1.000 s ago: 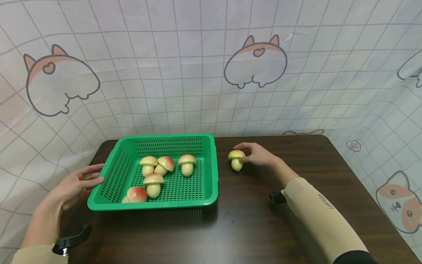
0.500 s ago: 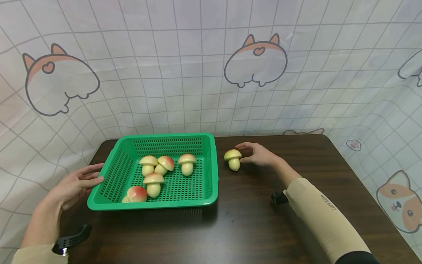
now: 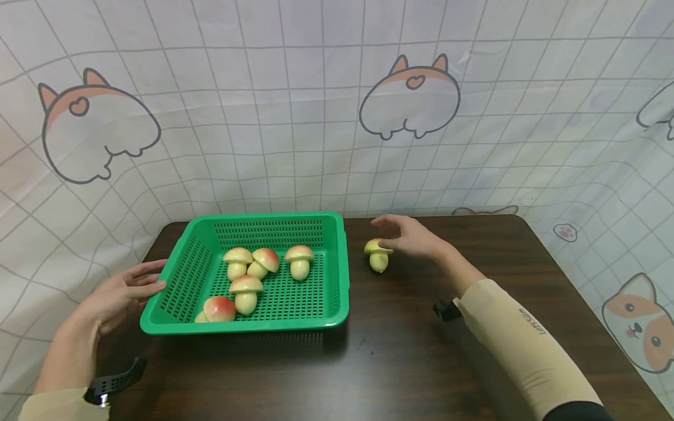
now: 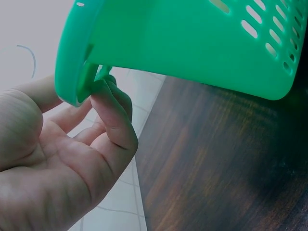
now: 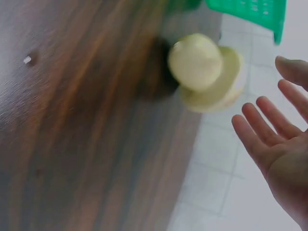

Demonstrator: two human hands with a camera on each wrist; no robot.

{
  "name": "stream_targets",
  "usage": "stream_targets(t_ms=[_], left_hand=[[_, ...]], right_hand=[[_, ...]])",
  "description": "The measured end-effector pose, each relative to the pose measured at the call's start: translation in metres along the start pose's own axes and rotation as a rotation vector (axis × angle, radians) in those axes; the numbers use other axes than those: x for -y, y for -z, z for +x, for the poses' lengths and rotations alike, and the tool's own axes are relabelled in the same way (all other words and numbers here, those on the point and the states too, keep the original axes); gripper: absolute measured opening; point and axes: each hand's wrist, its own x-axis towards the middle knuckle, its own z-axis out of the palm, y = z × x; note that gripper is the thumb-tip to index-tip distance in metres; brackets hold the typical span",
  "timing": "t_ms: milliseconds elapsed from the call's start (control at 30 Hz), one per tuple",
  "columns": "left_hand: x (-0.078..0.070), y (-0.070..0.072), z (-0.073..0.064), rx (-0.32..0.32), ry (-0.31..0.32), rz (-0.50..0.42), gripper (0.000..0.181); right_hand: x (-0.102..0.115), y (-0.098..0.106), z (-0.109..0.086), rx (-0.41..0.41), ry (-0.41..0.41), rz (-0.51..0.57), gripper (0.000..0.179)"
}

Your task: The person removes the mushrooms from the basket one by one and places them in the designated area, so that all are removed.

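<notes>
A toy mushroom [image 3: 378,262] with a yellow cap and pale stem stands on the dark table, right of a green plastic basket [image 3: 247,327]. Beside and slightly above it is my right hand [image 3: 413,237], which overlaps the cap's edge in the head view. In the right wrist view this hand [image 5: 284,149] has its fingers extended, apart from the mushroom [image 5: 197,62]. My left hand [image 3: 118,295] grips the basket's left rim, its fingers curled under the edge [image 4: 72,72]. Inside the basket lie several mushrooms, among them a red-capped one [image 3: 219,309] at the front left.
The dark wooden table [image 3: 395,362] spreads in front and to the right of the basket. A white grid-patterned cloth [image 3: 295,117] with corgi drawings hangs behind the table and along its sides.
The mushroom on the table shifted slightly left, then back right. My right hand has loosened from it and risen a little. My left hand and the basket stay put.
</notes>
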Motion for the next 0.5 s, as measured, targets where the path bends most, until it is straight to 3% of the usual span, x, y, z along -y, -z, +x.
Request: stream_targets(t_ms=[300, 500], left_hand=[[-0.001, -0.001, 0.0, -0.002, 0.013, 0.025, 0.062], [-0.001, 0.0, -0.001, 0.016, 0.0, 0.015, 0.057]], right_hand=[[0.041, -0.001, 0.01, -0.008, 0.07, 0.047, 0.044], [0.063, -0.009, 0.019, 0.003, 0.139, 0.08, 0.044]])
